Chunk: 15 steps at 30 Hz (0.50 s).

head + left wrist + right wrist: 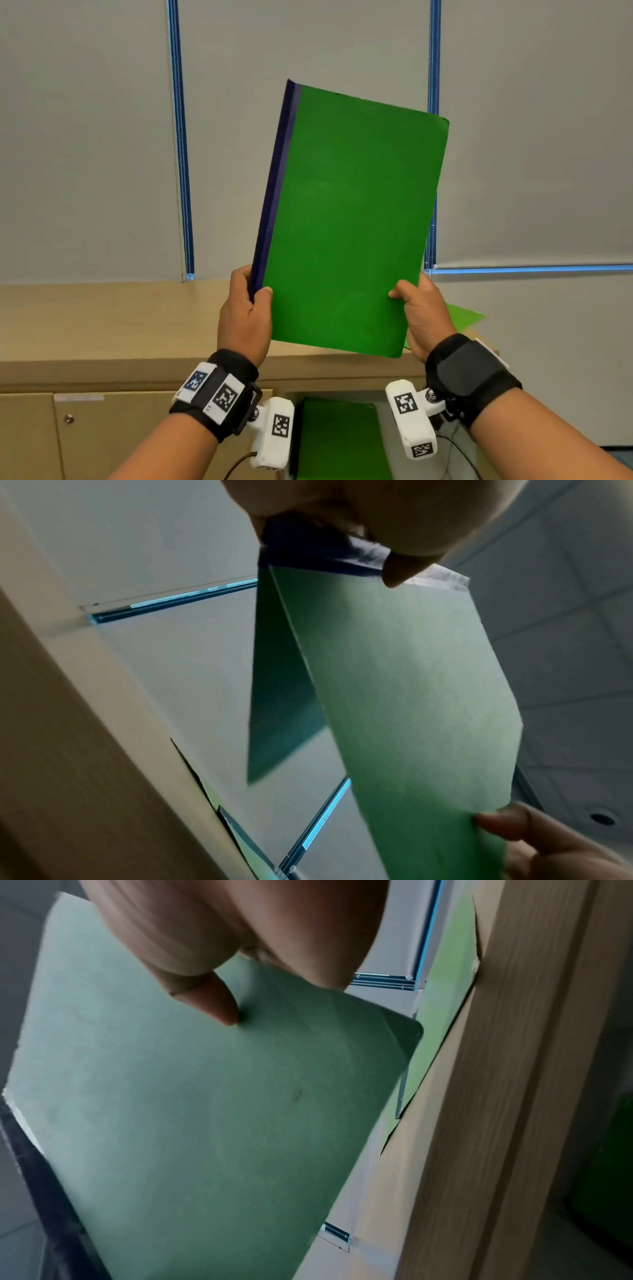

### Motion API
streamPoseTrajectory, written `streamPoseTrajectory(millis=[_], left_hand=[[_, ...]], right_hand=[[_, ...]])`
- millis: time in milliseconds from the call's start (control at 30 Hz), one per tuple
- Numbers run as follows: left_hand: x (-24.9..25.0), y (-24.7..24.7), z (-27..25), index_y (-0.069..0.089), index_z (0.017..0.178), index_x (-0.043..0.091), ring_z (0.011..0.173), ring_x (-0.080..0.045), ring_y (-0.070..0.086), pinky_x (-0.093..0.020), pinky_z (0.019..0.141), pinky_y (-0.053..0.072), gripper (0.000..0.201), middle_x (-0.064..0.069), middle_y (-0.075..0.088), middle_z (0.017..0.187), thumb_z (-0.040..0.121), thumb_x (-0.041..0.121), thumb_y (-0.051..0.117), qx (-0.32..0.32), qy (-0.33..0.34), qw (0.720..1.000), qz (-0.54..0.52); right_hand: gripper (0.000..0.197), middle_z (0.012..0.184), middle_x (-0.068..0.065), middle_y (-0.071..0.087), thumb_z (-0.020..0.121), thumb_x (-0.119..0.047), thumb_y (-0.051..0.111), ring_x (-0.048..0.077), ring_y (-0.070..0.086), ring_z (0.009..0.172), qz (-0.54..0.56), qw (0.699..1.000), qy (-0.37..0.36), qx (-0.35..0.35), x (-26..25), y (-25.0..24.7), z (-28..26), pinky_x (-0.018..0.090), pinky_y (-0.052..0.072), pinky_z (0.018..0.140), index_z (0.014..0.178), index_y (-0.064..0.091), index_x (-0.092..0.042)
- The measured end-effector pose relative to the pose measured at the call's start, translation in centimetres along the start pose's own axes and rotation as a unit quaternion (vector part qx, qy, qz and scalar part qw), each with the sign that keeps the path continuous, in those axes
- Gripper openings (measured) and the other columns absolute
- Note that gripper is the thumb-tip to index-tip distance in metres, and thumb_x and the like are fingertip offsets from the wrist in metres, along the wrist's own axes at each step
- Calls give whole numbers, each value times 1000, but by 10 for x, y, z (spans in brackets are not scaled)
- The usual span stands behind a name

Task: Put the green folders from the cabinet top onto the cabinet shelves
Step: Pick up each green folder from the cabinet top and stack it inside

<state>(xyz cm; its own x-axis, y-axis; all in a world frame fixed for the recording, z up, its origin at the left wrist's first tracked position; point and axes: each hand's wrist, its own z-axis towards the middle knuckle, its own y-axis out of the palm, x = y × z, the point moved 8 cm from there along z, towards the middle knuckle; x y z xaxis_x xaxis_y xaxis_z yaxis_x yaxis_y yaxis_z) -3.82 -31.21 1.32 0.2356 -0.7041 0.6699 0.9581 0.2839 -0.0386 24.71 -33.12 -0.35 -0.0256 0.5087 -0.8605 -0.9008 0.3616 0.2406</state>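
Head view showed the green folder (346, 219) held upright in the air above the cabinet top (102, 315), its long axis near vertical and leaning slightly right, dark spine (274, 185) on the left. The left hand (245, 318) pinched the lower spine corner, thumb on the front cover. The right hand (423, 318) pinched the lower right edge likewise. Both grips sat at the folder's bottom, so the body stood above the hands. The open shelf (337, 438), already holding a green folder, lay directly below and between the wrists; lowering would probably require tilting the long axis. Another green folder (466, 317) remained on the cabinet top, right of the right hand.
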Motion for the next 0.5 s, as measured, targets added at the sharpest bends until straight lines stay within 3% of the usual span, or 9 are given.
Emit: streamPoseTrajectory(millis=[100,200,300,367,433,500], left_hand=[[-9,-1,-1,53,98,19,55,-3,44,-30,58,39,13,0,58,77,93,10,44,0,-31,998,-48],[-25,4,-8,57,88,19,71,-17,53,-38,66,43,17,-6,62,81,86,13,41,-27,-80,990,-113],[-41,8,-23,53,82,13,72,-26,52,-41,67,43,12,-13,60,79,79,13,42,-55,-92,988,-111],[-58,12,-38,53,86,11,76,-33,55,-45,71,47,13,-13,62,82,78,9,43,-80,-100,988,-86],[-84,18,-58,56,97,17,86,-33,61,-50,79,50,24,-9,67,91,82,5,42,-101,-122,984,-78],[-109,23,-81,59,104,27,96,-24,63,-47,88,51,34,0,69,101,82,9,40,-104,-138,983,-68]], right_hand=[[50,121,1,57,74,-9,57,24,53,109,-38,999,-21,7,-5,-4,0,41,43,95,122,45,-16],[63,127,-9,48,77,-4,60,16,48,114,-20,1000,-20,3,-6,-11,1,37,36,101,132,36,-24],[54,122,0,65,63,-17,65,25,58,115,-60,997,-16,-37,4,-19,-2,51,42,104,117,57,-20],[43,114,6,71,68,-9,65,31,63,111,-54,996,22,-66,21,-25,-12,50,49,96,109,64,-18],[42,114,9,70,74,2,62,30,64,108,-62,993,63,-80,49,-34,-25,39,55,87,113,62,-13],[55,125,8,65,72,-6,67,25,60,115,-101,986,94,-88,80,-44,-41,39,50,96,126,55,-9]])
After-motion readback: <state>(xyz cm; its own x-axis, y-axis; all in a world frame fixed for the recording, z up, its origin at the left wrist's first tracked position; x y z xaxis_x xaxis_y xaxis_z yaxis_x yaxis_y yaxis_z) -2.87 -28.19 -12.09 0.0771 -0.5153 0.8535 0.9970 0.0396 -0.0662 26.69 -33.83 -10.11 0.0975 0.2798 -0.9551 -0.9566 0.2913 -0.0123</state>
